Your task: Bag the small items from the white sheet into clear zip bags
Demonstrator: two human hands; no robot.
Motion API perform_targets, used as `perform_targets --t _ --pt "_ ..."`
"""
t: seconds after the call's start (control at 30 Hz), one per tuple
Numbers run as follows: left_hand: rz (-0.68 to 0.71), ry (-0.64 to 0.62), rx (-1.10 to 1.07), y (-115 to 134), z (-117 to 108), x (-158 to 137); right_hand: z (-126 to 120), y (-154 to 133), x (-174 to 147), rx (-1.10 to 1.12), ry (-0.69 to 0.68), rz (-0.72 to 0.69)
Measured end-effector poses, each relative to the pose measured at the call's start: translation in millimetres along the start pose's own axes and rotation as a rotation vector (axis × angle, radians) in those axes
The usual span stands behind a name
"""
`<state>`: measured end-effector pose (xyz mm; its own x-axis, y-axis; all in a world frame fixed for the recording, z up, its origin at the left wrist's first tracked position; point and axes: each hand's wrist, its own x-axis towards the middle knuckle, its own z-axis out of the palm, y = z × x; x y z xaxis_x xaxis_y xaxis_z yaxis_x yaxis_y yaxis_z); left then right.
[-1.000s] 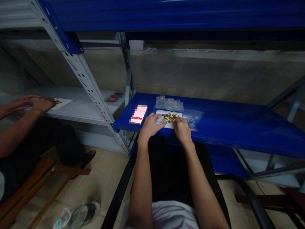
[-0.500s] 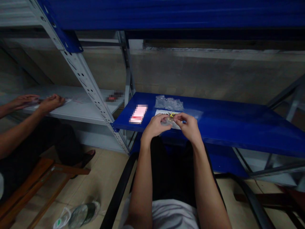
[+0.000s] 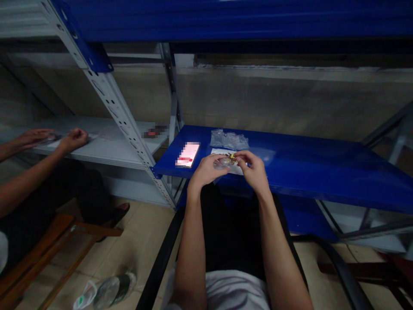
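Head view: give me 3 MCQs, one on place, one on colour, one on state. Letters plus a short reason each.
1. Where does the phone lie?
A. on the blue shelf, left of the hands
B. on the floor
C. on the grey shelf

2. What colour is the shelf in front of the person?
A. grey
B. blue
C. green

3. How is the small clear bag held?
A. flat on the shelf, untouched
B. pinched between both hands, lifted
C. hanging from the rack post

Key: 1 A, the phone rests on the blue shelf beside the left hand. 2 B, its surface is plainly blue. 3 B, the left hand and right hand meet on the small clear bag.
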<state>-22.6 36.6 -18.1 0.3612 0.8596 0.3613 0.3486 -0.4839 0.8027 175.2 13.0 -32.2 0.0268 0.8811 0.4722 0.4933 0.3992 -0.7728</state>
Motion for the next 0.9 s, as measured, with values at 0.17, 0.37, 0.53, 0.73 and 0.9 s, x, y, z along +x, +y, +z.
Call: perform_targets --t 0.17,0.37,0.53,0.73,0.9 --pt "-0.071 0.115 0.073 -16.3 -14.0 -4.1 20.0 17.0 -4.5 -0.418 -0.149 -0.017" --pt "-0.107 0.149 0.084 -21.3 -21.2 -6.6 32.6 17.1 -7.9 -0.617 -0.206 0.027" --pt "-0.118 0.137 0.078 -23.6 -18.5 -5.5 35.1 18.2 -7.3 -0.672 -0.22 0.027" --pt "-0.108 0.129 0.08 -26.8 -14.9 -5.5 39.1 16.6 -5.4 -0.677 -0.21 0.07" --pt "-0.097 0.107 0.085 -30.6 -13.3 -5.0 38.6 18.2 -5.6 -0.671 -0.197 0.077"
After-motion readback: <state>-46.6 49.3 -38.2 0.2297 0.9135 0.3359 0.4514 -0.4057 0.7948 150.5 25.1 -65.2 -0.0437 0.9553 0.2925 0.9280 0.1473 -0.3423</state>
